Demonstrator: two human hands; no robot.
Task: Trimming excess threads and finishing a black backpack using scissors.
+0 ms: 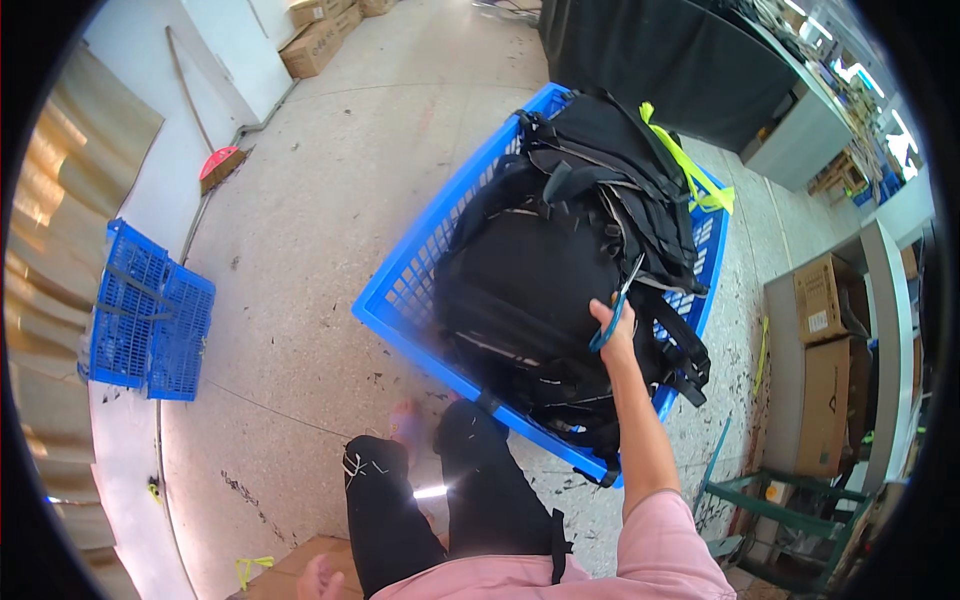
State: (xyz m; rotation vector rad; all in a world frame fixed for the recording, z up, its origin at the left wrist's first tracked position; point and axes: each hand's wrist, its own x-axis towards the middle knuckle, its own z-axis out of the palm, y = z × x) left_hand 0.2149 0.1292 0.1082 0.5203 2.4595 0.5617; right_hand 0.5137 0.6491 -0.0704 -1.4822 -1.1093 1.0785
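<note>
My right hand (616, 328) is closed on a pair of scissors (616, 312) with blue handles, the blades pointing away from me. It is over a heap of black backpacks (530, 255) with straps and zips, piled in a large blue plastic basket (400, 335). Low in the picture, my left hand (320, 580) is beside my leg, over a piece of brown cardboard (300, 562). Its fingers are small and smeared, and nothing shows clearly in them. Bright yellow-green ribbon (690, 165) hangs over the basket's far right side.
Blue crates (150, 310) stand at the left by a curtain. A broom (222, 168) leans on the far left wall. To the right are shelves with cardboard boxes (828, 400) and a green metal frame (790, 515). Thread scraps lie on the floor.
</note>
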